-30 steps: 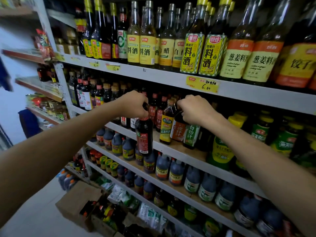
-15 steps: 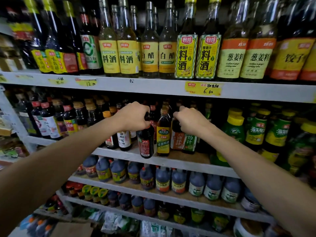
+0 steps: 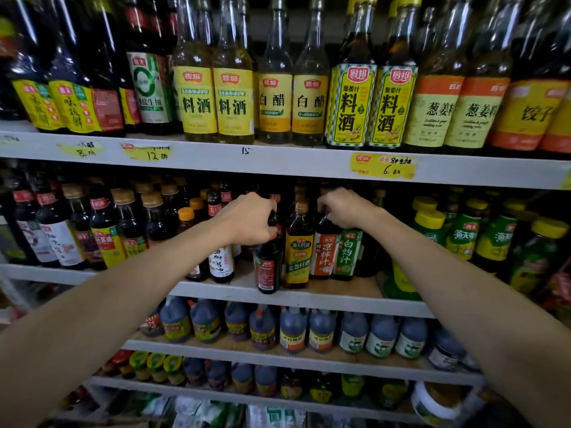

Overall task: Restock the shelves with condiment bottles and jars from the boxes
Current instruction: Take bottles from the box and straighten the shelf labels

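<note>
Now both arms reach forward, your left hand (image 3: 250, 219) curled round the neck of the dark bottle (image 3: 267, 268) at the front edge of the shelf (image 3: 340, 299), your right hand (image 3: 344, 208) gripping the neck of the orange-labelled bottle (image 3: 323, 254).

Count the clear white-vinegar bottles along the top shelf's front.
2: one white-vinegar bottle mid top shelf, another just right of it. Others may hide behind.

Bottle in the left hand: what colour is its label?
Red, on the dark bottle; best seen in the head view.
</note>
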Available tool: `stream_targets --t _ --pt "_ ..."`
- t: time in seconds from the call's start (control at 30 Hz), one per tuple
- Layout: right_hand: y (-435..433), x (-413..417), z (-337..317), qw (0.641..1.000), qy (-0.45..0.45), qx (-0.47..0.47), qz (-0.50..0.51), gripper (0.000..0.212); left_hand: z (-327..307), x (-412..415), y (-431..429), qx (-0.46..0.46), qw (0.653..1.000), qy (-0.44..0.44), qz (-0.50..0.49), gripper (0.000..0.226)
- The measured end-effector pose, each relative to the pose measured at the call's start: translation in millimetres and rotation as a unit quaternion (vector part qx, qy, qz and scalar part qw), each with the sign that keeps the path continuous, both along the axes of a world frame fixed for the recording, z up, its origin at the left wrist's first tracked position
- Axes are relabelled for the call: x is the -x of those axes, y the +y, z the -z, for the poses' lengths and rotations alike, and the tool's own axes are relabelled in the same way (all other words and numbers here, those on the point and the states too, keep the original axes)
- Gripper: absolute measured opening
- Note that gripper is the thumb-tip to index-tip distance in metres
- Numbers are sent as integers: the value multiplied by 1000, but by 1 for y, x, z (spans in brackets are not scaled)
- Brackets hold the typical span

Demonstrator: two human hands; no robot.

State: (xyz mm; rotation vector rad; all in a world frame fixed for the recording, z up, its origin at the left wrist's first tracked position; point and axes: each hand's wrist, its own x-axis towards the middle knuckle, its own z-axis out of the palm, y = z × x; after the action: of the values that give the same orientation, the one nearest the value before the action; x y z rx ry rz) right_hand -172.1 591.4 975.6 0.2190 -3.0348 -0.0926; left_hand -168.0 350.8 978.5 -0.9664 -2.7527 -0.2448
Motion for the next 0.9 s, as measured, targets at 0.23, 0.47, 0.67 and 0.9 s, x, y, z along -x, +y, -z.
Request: stream_targets --t 0.23,0.47,0.67,0.9 --pt "4 26 10 1000 -10 1 2 38 3 17 -8 0 1000 6 -1 25" --pt "2 47 10 999 -36 -2 15 37 6 31 -18 -22 1000 1 -4 18" --pt "6 55 16 999 -20 11 30 36 9 37 -22 -34 999 -1 -5 23" --pt "2 30 31 994 101 -1 36 56 15 41 -24 -49 999 -3 -5 19"
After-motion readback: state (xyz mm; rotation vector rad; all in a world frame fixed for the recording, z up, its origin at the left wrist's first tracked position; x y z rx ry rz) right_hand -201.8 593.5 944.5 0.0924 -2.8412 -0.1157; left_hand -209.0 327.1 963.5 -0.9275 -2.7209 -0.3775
